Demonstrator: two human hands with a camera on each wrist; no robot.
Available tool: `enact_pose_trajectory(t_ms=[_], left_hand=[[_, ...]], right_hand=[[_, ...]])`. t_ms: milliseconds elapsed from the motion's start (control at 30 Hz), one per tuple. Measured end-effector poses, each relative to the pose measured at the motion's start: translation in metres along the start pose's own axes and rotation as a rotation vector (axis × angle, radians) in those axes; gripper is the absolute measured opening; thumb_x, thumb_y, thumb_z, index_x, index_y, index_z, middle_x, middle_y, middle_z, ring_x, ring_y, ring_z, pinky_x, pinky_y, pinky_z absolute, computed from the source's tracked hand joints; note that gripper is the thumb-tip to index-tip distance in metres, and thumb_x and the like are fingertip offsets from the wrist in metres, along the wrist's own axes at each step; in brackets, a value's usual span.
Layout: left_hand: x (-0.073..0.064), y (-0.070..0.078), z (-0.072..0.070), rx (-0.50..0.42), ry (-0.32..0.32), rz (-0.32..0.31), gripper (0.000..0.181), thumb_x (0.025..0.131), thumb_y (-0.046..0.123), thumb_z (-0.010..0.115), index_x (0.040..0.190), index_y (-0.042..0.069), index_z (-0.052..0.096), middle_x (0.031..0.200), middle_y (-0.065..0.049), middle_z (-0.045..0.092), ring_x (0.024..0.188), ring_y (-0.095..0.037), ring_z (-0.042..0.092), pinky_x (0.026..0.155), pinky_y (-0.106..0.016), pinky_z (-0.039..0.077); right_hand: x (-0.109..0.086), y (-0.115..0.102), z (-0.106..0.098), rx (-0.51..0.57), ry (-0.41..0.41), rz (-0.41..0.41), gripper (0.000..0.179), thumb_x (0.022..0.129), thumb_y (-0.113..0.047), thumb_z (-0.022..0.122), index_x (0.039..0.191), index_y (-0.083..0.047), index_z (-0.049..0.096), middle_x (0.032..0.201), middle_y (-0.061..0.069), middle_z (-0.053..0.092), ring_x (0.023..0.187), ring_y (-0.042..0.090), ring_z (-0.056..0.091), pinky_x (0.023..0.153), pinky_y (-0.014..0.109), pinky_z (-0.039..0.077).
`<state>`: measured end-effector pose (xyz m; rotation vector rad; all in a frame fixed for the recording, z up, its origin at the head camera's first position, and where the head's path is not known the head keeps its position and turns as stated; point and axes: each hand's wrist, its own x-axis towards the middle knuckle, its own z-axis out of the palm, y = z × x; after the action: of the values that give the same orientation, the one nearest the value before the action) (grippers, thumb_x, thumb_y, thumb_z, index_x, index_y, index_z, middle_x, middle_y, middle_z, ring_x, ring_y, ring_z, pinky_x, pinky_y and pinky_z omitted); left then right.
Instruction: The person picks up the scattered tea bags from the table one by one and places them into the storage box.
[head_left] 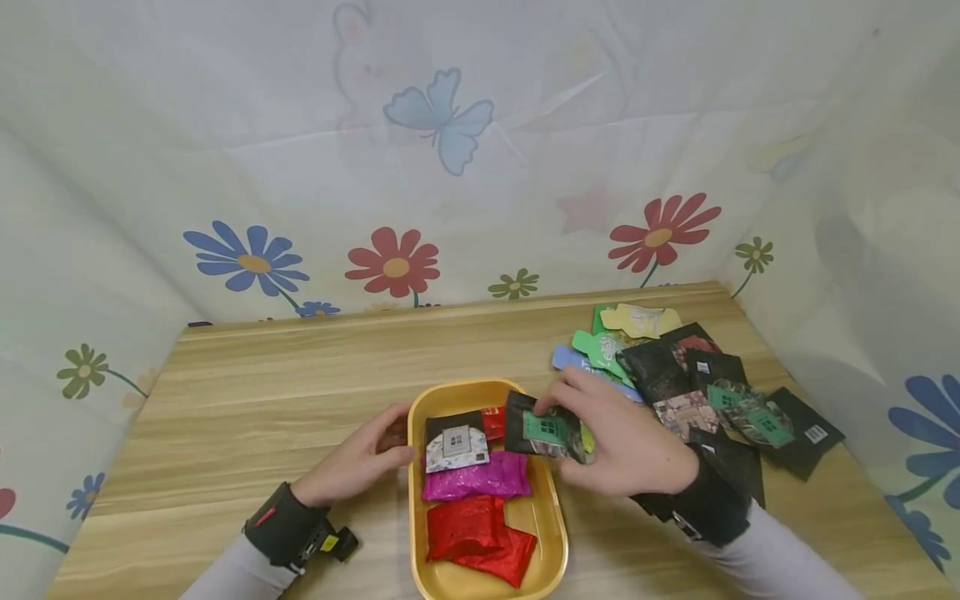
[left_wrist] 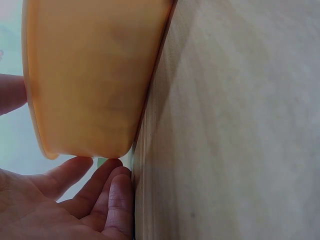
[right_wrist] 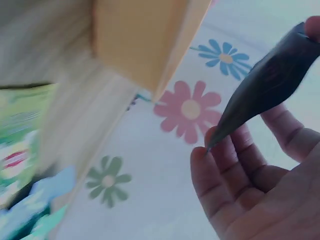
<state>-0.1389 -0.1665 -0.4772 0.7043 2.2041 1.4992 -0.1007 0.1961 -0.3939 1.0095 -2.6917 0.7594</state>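
A yellow plastic tub (head_left: 551, 533) holds small packets: a black-and-white sachet (head_left: 456, 443), a purple packet (head_left: 480, 477) and red packets (head_left: 468, 529). My left hand (head_left: 360, 454) rests against the tub's left wall, its fingers touching the outside; in the left wrist view the thumb is at the rim. My right hand (head_left: 618, 433) pinches a black sachet with a green label (head_left: 545, 427) over the tub's right rim. Seen from the right wrist, this sachet (right_wrist: 272, 75) is held at its edges between thumb and fingertips.
Right of the tub lies a pile of black sachets (head_left: 660, 371), with green, blue and yellow packets (head_left: 641, 320) at its back. A yellow-green packet (right_wrist: 22, 130) lies on the wooden table (head_left: 285, 400). A flower-printed curtain (head_left: 300, 167) encloses the back and sides.
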Motion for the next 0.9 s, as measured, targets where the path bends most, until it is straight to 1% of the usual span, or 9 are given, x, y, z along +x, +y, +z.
enact_pose_trajectory(t_ms=[200,400,500,600,633,700,733,767,900], left_hand=[[-0.001,0.000,0.002,0.003,0.005,0.001,0.062,0.096,0.021,0.059,0.152,0.011,0.036,0.142,-0.015,0.052,0.124,-0.029,0.056,0.103,-0.033,0.045],[-0.003,0.000,0.004,0.003,0.012,-0.032,0.062,0.095,0.021,0.059,0.152,0.014,0.037,0.143,-0.013,0.052,0.123,-0.027,0.057,0.102,-0.031,0.046],[-0.003,-0.001,0.003,0.001,0.011,-0.026,0.062,0.095,0.021,0.059,0.152,0.014,0.036,0.143,-0.014,0.051,0.124,-0.028,0.057,0.102,-0.031,0.045],[-0.003,-0.001,0.003,0.005,0.012,-0.021,0.062,0.095,0.021,0.059,0.152,0.014,0.037,0.144,-0.013,0.051,0.124,-0.027,0.056,0.102,-0.032,0.045],[-0.003,-0.001,0.002,0.006,0.011,-0.022,0.062,0.095,0.021,0.059,0.152,0.014,0.037,0.144,-0.013,0.051,0.124,-0.027,0.056,0.102,-0.032,0.045],[-0.003,-0.001,0.002,0.005,0.009,-0.023,0.062,0.096,0.021,0.059,0.153,0.014,0.037,0.144,-0.012,0.051,0.124,-0.026,0.056,0.102,-0.031,0.045],[-0.002,-0.001,0.002,0.007,0.009,-0.024,0.062,0.096,0.021,0.059,0.153,0.014,0.037,0.144,-0.011,0.051,0.124,-0.026,0.056,0.102,-0.030,0.045],[-0.002,0.000,0.002,0.004,0.009,-0.025,0.062,0.096,0.020,0.059,0.153,0.013,0.037,0.144,-0.011,0.051,0.124,-0.026,0.056,0.102,-0.030,0.045],[-0.001,0.000,0.002,0.004,0.012,-0.019,0.061,0.096,0.019,0.058,0.153,0.012,0.036,0.143,-0.010,0.051,0.123,-0.026,0.057,0.101,-0.030,0.046]], right_hand=[[0.037,-0.013,0.013,0.030,-0.020,-0.163,0.049,0.068,-0.031,0.072,0.115,-0.022,0.062,0.107,-0.009,0.047,0.096,0.005,0.041,0.077,0.023,0.042],[0.055,-0.016,0.020,0.040,-0.026,-0.211,0.049,0.069,-0.035,0.073,0.114,-0.020,0.062,0.106,-0.008,0.045,0.093,0.004,0.042,0.074,0.021,0.042],[0.060,-0.015,0.019,0.044,-0.039,-0.199,0.051,0.069,-0.037,0.074,0.116,-0.020,0.062,0.107,-0.007,0.046,0.094,0.005,0.044,0.075,0.022,0.044],[0.058,-0.013,0.018,-0.006,-0.093,-0.164,0.081,0.071,-0.053,0.075,0.141,-0.020,0.052,0.138,-0.001,0.046,0.121,0.013,0.046,0.095,0.033,0.047],[0.057,-0.012,0.017,-0.024,-0.117,-0.145,0.094,0.070,-0.060,0.074,0.150,-0.021,0.043,0.150,0.002,0.039,0.132,0.017,0.042,0.101,0.039,0.045],[0.053,-0.008,0.015,-0.062,-0.157,-0.105,0.116,0.068,-0.072,0.070,0.161,-0.024,0.022,0.166,0.005,0.014,0.148,0.024,0.025,0.109,0.049,0.038],[0.050,-0.004,0.014,-0.092,-0.167,-0.090,0.122,0.067,-0.077,0.067,0.163,-0.025,0.013,0.168,0.004,0.001,0.151,0.026,0.016,0.111,0.054,0.032],[0.047,0.000,0.013,-0.105,-0.167,-0.073,0.125,0.067,-0.079,0.066,0.164,-0.026,0.008,0.168,0.003,-0.004,0.152,0.027,0.011,0.112,0.055,0.031],[0.034,0.021,0.006,-0.138,-0.119,-0.031,0.123,0.068,-0.077,0.067,0.164,-0.023,0.010,0.168,0.004,-0.002,0.152,0.030,0.013,0.111,0.056,0.033]])
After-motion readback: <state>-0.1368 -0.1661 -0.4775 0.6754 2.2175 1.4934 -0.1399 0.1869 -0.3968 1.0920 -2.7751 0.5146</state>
